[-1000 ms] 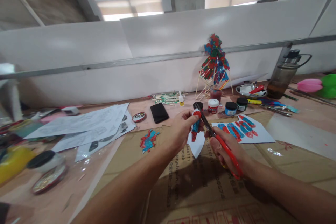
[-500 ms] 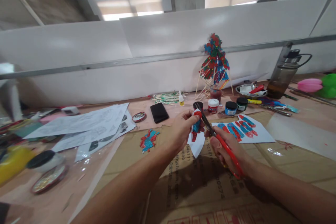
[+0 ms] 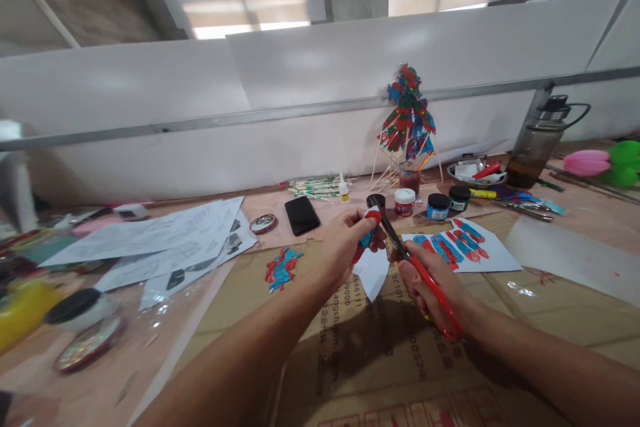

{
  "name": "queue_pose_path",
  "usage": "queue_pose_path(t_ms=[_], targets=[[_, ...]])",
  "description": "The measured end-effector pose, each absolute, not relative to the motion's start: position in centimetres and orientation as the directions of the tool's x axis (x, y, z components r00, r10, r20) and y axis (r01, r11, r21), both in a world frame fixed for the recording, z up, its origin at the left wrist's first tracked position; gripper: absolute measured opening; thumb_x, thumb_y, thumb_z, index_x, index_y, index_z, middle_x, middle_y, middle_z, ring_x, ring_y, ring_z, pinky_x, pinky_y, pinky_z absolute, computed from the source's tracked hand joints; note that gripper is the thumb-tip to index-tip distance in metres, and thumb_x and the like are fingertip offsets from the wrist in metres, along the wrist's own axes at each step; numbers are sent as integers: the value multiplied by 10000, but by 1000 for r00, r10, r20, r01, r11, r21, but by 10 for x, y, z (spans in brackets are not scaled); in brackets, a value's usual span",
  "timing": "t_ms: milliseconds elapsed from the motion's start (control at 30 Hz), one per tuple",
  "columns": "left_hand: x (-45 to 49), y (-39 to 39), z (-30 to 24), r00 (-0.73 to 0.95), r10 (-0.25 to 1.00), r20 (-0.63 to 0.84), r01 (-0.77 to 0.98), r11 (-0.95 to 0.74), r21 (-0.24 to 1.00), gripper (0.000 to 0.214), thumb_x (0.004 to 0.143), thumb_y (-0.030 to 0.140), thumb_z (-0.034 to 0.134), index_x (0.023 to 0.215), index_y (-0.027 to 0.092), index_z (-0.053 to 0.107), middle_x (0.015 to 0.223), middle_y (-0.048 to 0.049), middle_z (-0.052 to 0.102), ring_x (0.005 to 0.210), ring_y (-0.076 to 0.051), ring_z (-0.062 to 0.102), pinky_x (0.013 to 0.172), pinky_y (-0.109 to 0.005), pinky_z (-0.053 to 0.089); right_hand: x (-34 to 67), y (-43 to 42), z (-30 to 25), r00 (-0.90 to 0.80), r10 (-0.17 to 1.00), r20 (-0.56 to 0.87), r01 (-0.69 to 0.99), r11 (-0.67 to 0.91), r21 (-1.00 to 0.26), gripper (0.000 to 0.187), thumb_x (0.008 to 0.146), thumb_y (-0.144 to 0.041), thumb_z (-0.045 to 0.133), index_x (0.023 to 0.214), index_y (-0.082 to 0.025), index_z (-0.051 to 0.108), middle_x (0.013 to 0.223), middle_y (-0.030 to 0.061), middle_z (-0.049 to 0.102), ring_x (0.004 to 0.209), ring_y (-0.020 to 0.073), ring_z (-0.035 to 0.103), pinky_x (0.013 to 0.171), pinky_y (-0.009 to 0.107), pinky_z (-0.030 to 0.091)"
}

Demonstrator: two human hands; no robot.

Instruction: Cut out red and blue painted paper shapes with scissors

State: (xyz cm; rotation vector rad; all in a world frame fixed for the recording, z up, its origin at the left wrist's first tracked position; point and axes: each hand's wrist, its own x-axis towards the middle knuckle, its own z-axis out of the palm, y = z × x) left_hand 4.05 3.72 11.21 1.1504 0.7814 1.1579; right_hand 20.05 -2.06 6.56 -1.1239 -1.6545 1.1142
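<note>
My left hand (image 3: 353, 235) pinches a small painted paper piece (image 3: 367, 238), red and blue with a white edge at its top. In my right hand (image 3: 433, 277) are red-handled scissors (image 3: 425, 273), their dark blades pointing up and left against the right side of that piece. Below the fingers a pointed white paper scrap (image 3: 371, 277) shows over the cardboard; whether it joins the held piece I cannot tell. To the right lies a white sheet (image 3: 480, 257) with red and blue painted strips. Left of my left hand a small pile of painted cutouts (image 3: 283, 268) rests on the cardboard (image 3: 360, 360).
Behind my hands stand paint jars (image 3: 438, 207), a glue bottle (image 3: 343, 188) and a black phone (image 3: 302, 215). A decorated figure on sticks (image 3: 407, 110) rises at the back. A drink bottle (image 3: 537, 143) stands right; printed papers (image 3: 150, 233) lie left.
The painted piece has turned in my left fingers, so less of its lower part shows. The scissors stay beside it, and the view has shifted slightly.
</note>
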Motion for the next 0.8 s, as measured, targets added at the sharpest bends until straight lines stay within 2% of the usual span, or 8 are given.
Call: queue_pose_path(t_ms=[167, 400, 667, 800], targets=[[40, 38, 111, 265, 960, 86, -255, -16, 967, 189, 698, 313, 703, 691, 171, 578, 603, -22, 602, 514, -122, 526, 512, -262, 395, 201, -20, 65, -237, 963, 128, 225, 182, -957, 414, 932, -613, 461, 1060, -236, 573, 504, -87, 352, 395, 89, 315, 375, 205, 286], [40, 37, 110, 292, 955, 61, -215, 3, 977, 176, 705, 302, 693, 695, 178, 569, 602, -24, 625, 495, -122, 536, 517, -263, 406, 201, -21, 66, -210, 973, 95, 244, 146, -959, 388, 928, -590, 486, 1051, -234, 575, 572, -58, 425, 441, 98, 384, 400, 212, 336], [40, 36, 112, 303, 952, 36, -221, 33, 975, 169, 699, 293, 699, 704, 170, 583, 602, -24, 627, 470, -115, 534, 481, -251, 390, 203, -17, 64, -273, 951, 148, 261, 221, -940, 459, 935, -633, 429, 1114, -234, 567, 511, -77, 385, 398, 102, 357, 384, 224, 318], [38, 37, 114, 332, 942, 48, -240, 35, 970, 176, 702, 295, 707, 696, 158, 596, 598, -36, 628, 478, -114, 552, 476, -241, 388, 205, -17, 66, -289, 948, 136, 296, 223, -929, 402, 966, -579, 412, 1112, -228, 544, 521, -83, 381, 390, 95, 366, 393, 222, 327]])
